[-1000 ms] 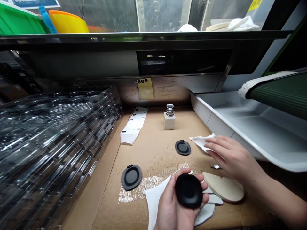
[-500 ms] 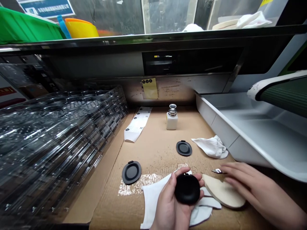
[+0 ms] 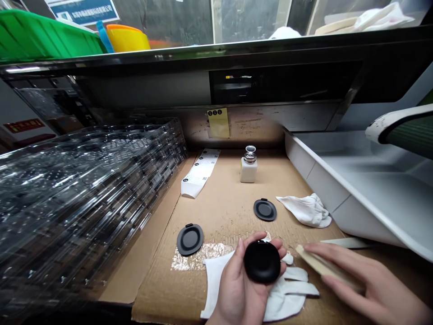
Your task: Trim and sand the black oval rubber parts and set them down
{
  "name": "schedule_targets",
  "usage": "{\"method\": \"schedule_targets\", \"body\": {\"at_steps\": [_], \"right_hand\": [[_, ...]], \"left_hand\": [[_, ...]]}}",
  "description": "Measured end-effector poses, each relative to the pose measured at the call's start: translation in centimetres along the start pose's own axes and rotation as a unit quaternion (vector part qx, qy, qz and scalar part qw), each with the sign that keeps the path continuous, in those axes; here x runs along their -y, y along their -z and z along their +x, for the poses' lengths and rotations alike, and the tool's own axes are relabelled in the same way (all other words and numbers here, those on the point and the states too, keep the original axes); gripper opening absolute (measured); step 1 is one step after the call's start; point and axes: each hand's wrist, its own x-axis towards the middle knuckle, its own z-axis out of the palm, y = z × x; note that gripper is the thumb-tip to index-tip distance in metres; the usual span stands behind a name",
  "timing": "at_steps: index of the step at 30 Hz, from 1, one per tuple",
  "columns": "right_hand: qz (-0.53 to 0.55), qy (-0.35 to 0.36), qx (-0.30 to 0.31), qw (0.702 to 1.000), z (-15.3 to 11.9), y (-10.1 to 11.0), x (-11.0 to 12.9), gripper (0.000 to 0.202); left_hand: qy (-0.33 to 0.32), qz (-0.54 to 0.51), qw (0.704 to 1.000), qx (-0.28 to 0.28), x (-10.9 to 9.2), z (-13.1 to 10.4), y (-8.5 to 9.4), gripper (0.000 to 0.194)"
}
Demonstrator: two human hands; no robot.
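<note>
My left hand (image 3: pixel 237 284) is closed around a round, black, smooth case (image 3: pixel 262 262) with a small hinge-like tab at its top edge. It is held over a white glove (image 3: pixel 287 302) lying on the cardboard. To the right, my right hand (image 3: pixel 368 280) grips a cream-coloured flat pad (image 3: pixel 326 268), tilted on its edge; it is blurred. Behind that hand a pale, thin blade-like piece (image 3: pixel 348 243) shows in part. Two dark grey oval lids with tabs lie farther off, one at left (image 3: pixel 190 239) and one at centre right (image 3: pixel 265 210).
A white pump bottle (image 3: pixel 249 170) and a label strip (image 3: pixel 199 174) stand or lie toward the back. Clear plastic trays (image 3: pixel 101 189) are stacked at left. A crumpled white cloth (image 3: pixel 307 210) lies beside the large white bin (image 3: pixel 324 180). A shelf edge (image 3: pixel 216 52) crosses above.
My right hand has taken hold of the cream pad and tilted it up from lying flat. The left hand keeps the black case. The view has shifted slightly.
</note>
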Motion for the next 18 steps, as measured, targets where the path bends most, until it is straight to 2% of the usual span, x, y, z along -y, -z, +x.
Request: {"method": "schedule_targets", "body": {"at_steps": [3,4,6,8,10,14,18], "right_hand": [[0.04,-0.069,-0.079,0.994,0.7,0.7,0.9,0.032],[0.039,-0.067,-0.111,0.991,1.1,0.7,1.5,0.031],[0.031,-0.014,-0.151,0.988,2.1,0.5,3.0,0.03],[0.029,0.072,-0.156,0.985,3.2,0.0,4.7,0.029],[0.023,0.121,-0.149,0.981,4.2,-0.6,6.1,0.031],[0.003,0.118,-0.149,0.982,5.2,-1.2,6.8,0.03],[-0.006,0.118,-0.13,0.984,4.4,-1.3,6.1,0.029]], "left_hand": [[0.0,-0.003,1.0,0.001,-0.1,0.2,0.0,0.037],[0.0,-0.003,1.0,0.003,0.0,0.3,0.1,0.038],[-0.003,-0.002,1.0,0.004,0.1,0.5,0.1,0.038],[-0.013,0.001,1.0,0.004,0.2,0.6,0.2,0.037],[-0.025,0.012,1.0,0.004,0.3,0.7,0.2,0.034],[-0.048,0.032,0.998,-0.002,0.4,0.6,0.1,0.03],[-0.047,0.029,0.998,0.016,0.4,0.5,0.0,0.033]]}}
